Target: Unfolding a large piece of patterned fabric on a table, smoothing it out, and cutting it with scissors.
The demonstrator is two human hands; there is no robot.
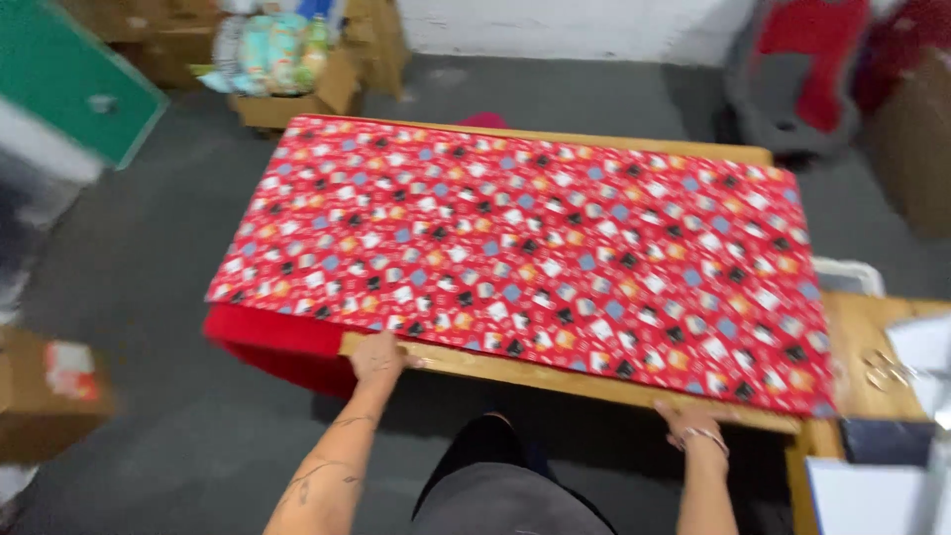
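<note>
A big sheet of red wrapping paper [525, 253] lies flat on a wooden table [594, 381]. It covers almost the whole top. The paper has lots of little white, black, blue and orange squares on it. Its left end hangs over the left edge of the table, and the plain red underside [272, 342] shows there. A thin strip of bare wood runs along the near edge and along the far edge.

The left hand [378, 357] rests at the near edge, close to the left corner. Its fingers lie flat on the paper's near edge, and it is not gripping anything. The right hand [688, 421] is at the near edge too, close to the right corner. It touches the wood just under the paper. I cannot tell if its fingers are curled or flat.

A cardboard box [297, 74] full of things sits on the floor past the far left corner.
</note>
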